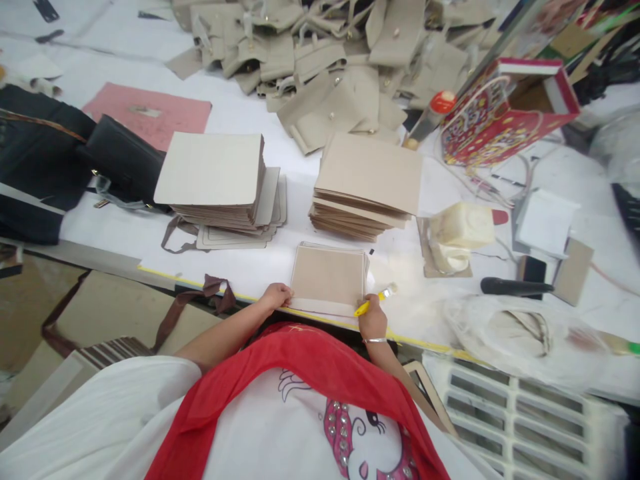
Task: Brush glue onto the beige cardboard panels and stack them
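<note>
A small stack of beige panels (327,275) lies at the table's front edge, a paler strip running along its near side. My left hand (277,296) pinches the near left corner of the top panel. At the opposite corner, my right hand (373,319) is closed around a yellow-handled brush (369,307), its bristles pointing up and to the right. That hand also touches the panel's right edge. Behind the panels stand two taller piles, a cream-topped pile (213,170) on the left and a tan pile (367,177) on the right.
A cream plastic jug (463,227) rests on a board at right, near a black-handled tool (515,287) and a clear plastic bag (520,333). Beige bag pieces (345,100) are heaped at the back. A red paper bag (505,120) stands back right; black bags (125,157) lie left.
</note>
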Demonstrator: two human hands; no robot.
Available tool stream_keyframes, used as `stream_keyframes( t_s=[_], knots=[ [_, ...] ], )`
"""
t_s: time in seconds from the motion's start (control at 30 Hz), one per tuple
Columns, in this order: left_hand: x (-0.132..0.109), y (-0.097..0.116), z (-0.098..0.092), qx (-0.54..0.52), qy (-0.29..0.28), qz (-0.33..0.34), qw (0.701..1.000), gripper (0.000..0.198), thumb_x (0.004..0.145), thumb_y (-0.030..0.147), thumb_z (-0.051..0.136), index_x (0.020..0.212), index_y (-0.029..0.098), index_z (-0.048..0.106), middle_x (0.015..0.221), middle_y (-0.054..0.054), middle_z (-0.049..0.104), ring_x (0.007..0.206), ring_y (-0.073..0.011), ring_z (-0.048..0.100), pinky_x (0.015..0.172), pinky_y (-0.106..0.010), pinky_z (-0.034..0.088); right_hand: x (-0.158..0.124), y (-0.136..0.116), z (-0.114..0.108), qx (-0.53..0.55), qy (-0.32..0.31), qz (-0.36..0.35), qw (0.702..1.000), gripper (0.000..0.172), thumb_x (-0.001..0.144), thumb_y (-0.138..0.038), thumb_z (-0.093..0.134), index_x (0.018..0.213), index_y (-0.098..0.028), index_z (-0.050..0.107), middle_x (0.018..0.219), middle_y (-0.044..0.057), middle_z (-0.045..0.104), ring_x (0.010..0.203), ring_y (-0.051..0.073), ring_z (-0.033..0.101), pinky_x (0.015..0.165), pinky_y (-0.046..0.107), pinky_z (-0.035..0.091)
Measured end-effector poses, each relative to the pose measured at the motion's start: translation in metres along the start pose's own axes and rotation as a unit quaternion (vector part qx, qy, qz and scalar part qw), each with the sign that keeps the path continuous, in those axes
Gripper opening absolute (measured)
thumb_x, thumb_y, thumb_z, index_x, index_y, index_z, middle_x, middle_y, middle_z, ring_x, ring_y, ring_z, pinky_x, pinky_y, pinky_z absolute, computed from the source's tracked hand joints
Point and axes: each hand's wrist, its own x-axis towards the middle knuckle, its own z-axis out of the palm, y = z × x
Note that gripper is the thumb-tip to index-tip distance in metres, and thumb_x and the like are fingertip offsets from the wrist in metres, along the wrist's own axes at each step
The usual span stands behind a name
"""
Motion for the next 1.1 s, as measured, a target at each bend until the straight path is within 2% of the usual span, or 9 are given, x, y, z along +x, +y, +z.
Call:
stream_keyframes(
  t_s=[0.37, 0.5, 0.63, 0.7, 0.77, 0.87, 0.93, 1.03, 1.1],
  knots=[
    [0.002, 0.001, -0.001, 0.045, -0.010, 0.008, 0.999, 0.013, 0.074, 0.017, 0.058, 0.064, 0.014, 0.051, 0.044, 0.005, 0.050, 0.044, -0.0080, 0.052, 0.052, -0.021, 0.046, 0.000, 0.000, 0.000, -0.013, -0.006, -0.001, 1.000, 0.022, 0.086, -0.030, 0.044, 0.101, -0.016, 0.050, 0.059, -0.003, 0.043, 0.050, 0.008, 0.029, 0.050, 0.021, 0.018],
    [0.003, 0.003, -0.007, 0.081, -0.020, 0.014, 0.996, 0.011, 0.073, 0.020, 0.062, 0.066, 0.013, 0.056, 0.043, 0.005, 0.051, 0.041, -0.0070, 0.049, 0.049, -0.019, 0.043, 0.001, 0.000, 0.001, -0.023, -0.005, -0.004, 1.000, 0.023, 0.086, -0.030, 0.045, 0.102, -0.015, 0.051, 0.059, -0.003, 0.043, 0.050, 0.008, 0.028, 0.051, 0.022, 0.018],
    [0.006, 0.011, -0.016, 0.116, -0.041, 0.021, 0.992, 0.018, 0.069, 0.028, 0.067, 0.068, 0.011, 0.061, 0.045, 0.003, 0.053, 0.042, -0.0073, 0.049, 0.046, -0.019, 0.040, 0.001, 0.001, 0.001, -0.028, -0.003, -0.013, 1.000, 0.022, 0.086, -0.030, 0.045, 0.101, -0.015, 0.051, 0.060, -0.002, 0.044, 0.051, 0.008, 0.027, 0.051, 0.022, 0.017],
    [0.007, 0.015, -0.020, 0.126, -0.049, 0.020, 0.991, 0.023, 0.072, 0.032, 0.065, 0.074, 0.010, 0.063, 0.054, 0.000, 0.058, 0.047, -0.0087, 0.053, 0.050, -0.020, 0.042, 0.001, 0.000, 0.001, -0.028, -0.003, -0.017, 0.999, 0.023, 0.086, -0.030, 0.044, 0.101, -0.015, 0.051, 0.060, -0.002, 0.045, 0.051, 0.008, 0.027, 0.051, 0.022, 0.018],
    [0.008, 0.019, -0.023, 0.134, -0.049, 0.018, 0.990, 0.027, 0.077, 0.035, 0.060, 0.085, 0.009, 0.062, 0.072, -0.004, 0.063, 0.061, -0.0117, 0.058, 0.059, -0.024, 0.047, 0.000, 0.000, 0.001, -0.026, -0.004, -0.022, 0.999, 0.023, 0.085, -0.031, 0.044, 0.102, -0.015, 0.051, 0.060, -0.002, 0.045, 0.051, 0.008, 0.028, 0.052, 0.022, 0.018],
    [0.009, 0.021, -0.028, 0.145, -0.036, 0.021, 0.989, 0.032, 0.084, 0.034, 0.052, 0.107, 0.012, 0.055, 0.104, -0.008, 0.058, 0.089, -0.0174, 0.057, 0.076, -0.035, 0.049, 0.001, 0.001, 0.001, -0.024, -0.009, -0.022, 0.999, 0.024, 0.085, -0.032, 0.044, 0.102, -0.015, 0.051, 0.060, -0.002, 0.045, 0.050, 0.009, 0.028, 0.051, 0.022, 0.018],
    [0.009, 0.021, -0.030, 0.152, -0.027, 0.027, 0.988, 0.034, 0.085, 0.034, 0.050, 0.113, 0.014, 0.051, 0.113, -0.008, 0.053, 0.097, -0.0203, 0.054, 0.081, -0.040, 0.048, 0.001, 0.002, 0.002, -0.024, -0.009, -0.021, 0.999, 0.025, 0.085, -0.032, 0.044, 0.102, -0.015, 0.051, 0.060, -0.001, 0.046, 0.050, 0.009, 0.030, 0.052, 0.022, 0.018],
    [0.007, 0.019, -0.030, 0.163, -0.029, 0.040, 0.985, 0.033, 0.084, 0.035, 0.051, 0.109, 0.014, 0.054, 0.110, -0.006, 0.055, 0.095, -0.0209, 0.055, 0.079, -0.038, 0.048, 0.001, 0.003, 0.001, -0.010, -0.007, -0.023, 1.000, 0.026, 0.085, -0.034, 0.043, 0.102, -0.016, 0.050, 0.060, -0.001, 0.049, 0.051, 0.010, 0.036, 0.052, 0.022, 0.021],
    [0.008, 0.017, -0.028, 0.181, -0.043, 0.056, 0.981, 0.030, 0.080, 0.038, 0.056, 0.094, 0.011, 0.060, 0.089, -0.005, 0.062, 0.081, -0.0183, 0.058, 0.070, -0.030, 0.048, 0.001, 0.004, 0.000, 0.011, -0.013, -0.023, 1.000, 0.026, 0.084, -0.035, 0.043, 0.101, -0.016, 0.049, 0.062, 0.000, 0.051, 0.053, 0.012, 0.041, 0.053, 0.022, 0.025]
  ],
)
